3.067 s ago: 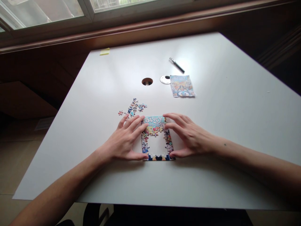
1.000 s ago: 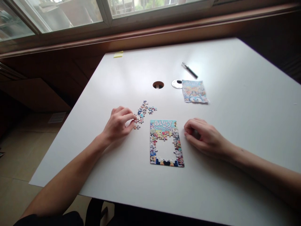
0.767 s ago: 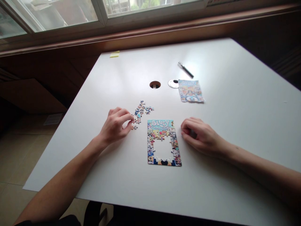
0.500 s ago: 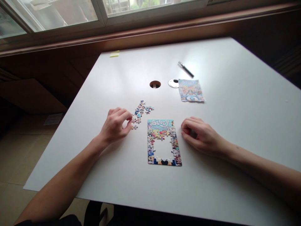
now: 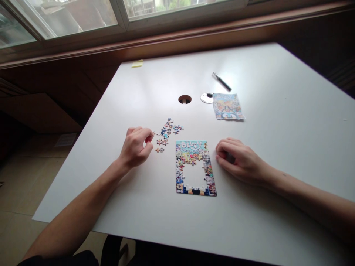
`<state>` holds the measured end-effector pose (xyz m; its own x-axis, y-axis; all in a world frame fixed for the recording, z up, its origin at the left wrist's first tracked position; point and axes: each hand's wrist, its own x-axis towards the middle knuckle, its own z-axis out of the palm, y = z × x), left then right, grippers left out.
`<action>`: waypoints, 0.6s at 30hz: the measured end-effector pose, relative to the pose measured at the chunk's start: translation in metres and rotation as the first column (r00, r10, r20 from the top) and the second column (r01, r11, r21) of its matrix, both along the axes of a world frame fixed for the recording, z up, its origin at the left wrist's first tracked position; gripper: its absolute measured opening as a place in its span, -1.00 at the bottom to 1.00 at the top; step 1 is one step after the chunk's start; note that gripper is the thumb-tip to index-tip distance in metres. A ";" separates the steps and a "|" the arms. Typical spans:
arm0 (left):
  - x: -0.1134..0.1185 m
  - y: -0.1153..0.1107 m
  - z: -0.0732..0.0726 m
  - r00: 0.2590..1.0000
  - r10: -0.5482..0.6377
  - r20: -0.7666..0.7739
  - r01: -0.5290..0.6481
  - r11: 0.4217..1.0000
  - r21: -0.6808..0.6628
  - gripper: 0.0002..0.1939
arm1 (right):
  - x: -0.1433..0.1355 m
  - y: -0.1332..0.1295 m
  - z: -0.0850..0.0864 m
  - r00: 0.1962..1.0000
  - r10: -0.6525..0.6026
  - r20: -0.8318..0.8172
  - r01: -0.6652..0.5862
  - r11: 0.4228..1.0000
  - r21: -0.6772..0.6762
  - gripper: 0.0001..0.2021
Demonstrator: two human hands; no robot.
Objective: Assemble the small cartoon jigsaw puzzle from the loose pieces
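Observation:
My left hand (image 5: 138, 146) is just left of the loose jigsaw pieces (image 5: 168, 127), its fingers curled and thumb drawn in. A small coloured bit shows at its fingertips; whether it is held or lies on the table I cannot tell. Nearer me lies a partly filled jigsaw puzzle (image 5: 181, 173), its border and top rows in place around a bare white middle. To the right of the puzzle, my right hand (image 5: 235, 157) rests on its side on the table, loosely closed, with nothing visible in it.
On the white table (image 5: 155, 207) a creased picture sheet (image 5: 229, 106) overlaps a round metal cover (image 5: 205, 98). Behind it lies a dark pen (image 5: 222, 81). A cable hole (image 5: 185, 99) opens left of the cover, and a yellow sticky note (image 5: 137, 64) is at the far edge.
My left hand has drawn slightly left, away from the loose pieces, and more of them show. The whole view has shifted a little; my right hand stays in place beside the puzzle.

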<state>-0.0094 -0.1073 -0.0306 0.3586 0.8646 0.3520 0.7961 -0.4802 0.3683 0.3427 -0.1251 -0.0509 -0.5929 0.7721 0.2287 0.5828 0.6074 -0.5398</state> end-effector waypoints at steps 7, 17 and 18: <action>0.000 0.000 0.002 0.999 0.022 0.039 -0.020 0.998 -0.057 -0.94 | 0.001 0.000 0.001 1.000 -0.002 -0.001 0.002 1.000 0.002 -0.81; 0.000 -0.002 0.004 0.998 0.021 0.055 -0.016 0.996 -0.086 -0.92 | -0.001 0.000 0.001 1.000 -0.003 0.001 0.003 1.000 0.000 -0.82; 0.000 -0.001 0.004 0.998 0.019 0.055 -0.014 0.996 -0.087 -0.93 | -0.001 0.000 0.001 1.000 -0.001 0.003 0.001 1.000 0.000 -0.82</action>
<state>-0.0094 -0.1088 -0.0267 0.3263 0.8983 0.2943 0.7805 -0.4316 0.4523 0.3420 -0.1246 -0.0497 -0.5928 0.7727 0.2268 0.5851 0.6068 -0.5380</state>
